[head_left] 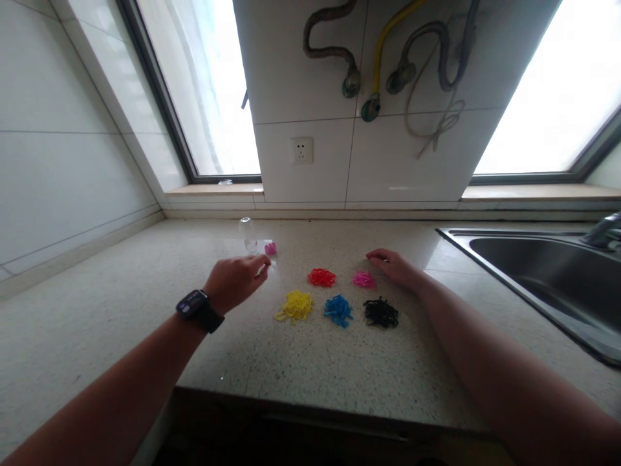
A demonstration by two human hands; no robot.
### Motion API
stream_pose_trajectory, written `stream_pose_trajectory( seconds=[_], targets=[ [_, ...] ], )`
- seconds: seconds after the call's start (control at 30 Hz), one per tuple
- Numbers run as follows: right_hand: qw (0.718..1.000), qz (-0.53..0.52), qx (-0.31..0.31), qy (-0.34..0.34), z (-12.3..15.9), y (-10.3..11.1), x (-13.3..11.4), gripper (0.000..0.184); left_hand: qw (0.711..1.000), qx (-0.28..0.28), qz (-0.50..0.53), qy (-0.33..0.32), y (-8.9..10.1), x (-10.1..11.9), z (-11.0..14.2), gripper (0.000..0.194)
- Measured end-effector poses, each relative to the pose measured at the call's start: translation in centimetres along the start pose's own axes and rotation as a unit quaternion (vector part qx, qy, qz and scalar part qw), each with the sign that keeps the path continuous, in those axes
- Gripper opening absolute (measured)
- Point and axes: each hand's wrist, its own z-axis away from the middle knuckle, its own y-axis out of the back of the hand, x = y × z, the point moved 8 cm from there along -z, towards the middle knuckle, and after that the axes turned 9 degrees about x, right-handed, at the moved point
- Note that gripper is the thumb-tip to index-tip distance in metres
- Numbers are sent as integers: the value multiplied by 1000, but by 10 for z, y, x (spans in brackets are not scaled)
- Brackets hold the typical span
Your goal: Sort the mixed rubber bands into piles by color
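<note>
Counter (291, 369) Held Five Colored Piles

Hands were well apart: left hand (236, 278) curled near a clear jar (248, 235) and pink piece (270, 248), right hand (395, 266) beside the pink pile (363, 279); whether either gripped anything was unclear. Between lay the red pile (321, 277); along the near side, yellow pile (295, 305), blue pile (338, 310) and black pile (381, 312).

The speckled counter (272, 362) bears five heaps (338, 310), a clear container (249, 238), something pink (270, 248).
</note>
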Motion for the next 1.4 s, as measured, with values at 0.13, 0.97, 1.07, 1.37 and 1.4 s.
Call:
stream_pose_trajectory(
  seconds=[0.13, 0.97, 1.07, 1.37, 1.4],
  targets=[
    [1000, 8, -5, 0, -1, -2, 0, 32, 991, -94, -54, 84, -20, -44, 4, 34],
    [999, 23, -6, 35, -5, -5, 4, 26, 979, -161, -60, 114, -57, -62, 13, 38],
    [999, 23, -11, 36, -4, -5, 3, 26, 979, -158, -60, 118, -58, -63, 13, 42],
    [999, 26, -12, 41, -3, -5, 3, 26, 978, -158, -61, 125, -61, -64, 14, 44],
    [999, 28, -12, 43, -4, -5, 3, 26, 978, -158, -61, 123, -61, -63, 14, 44]
  ],
)
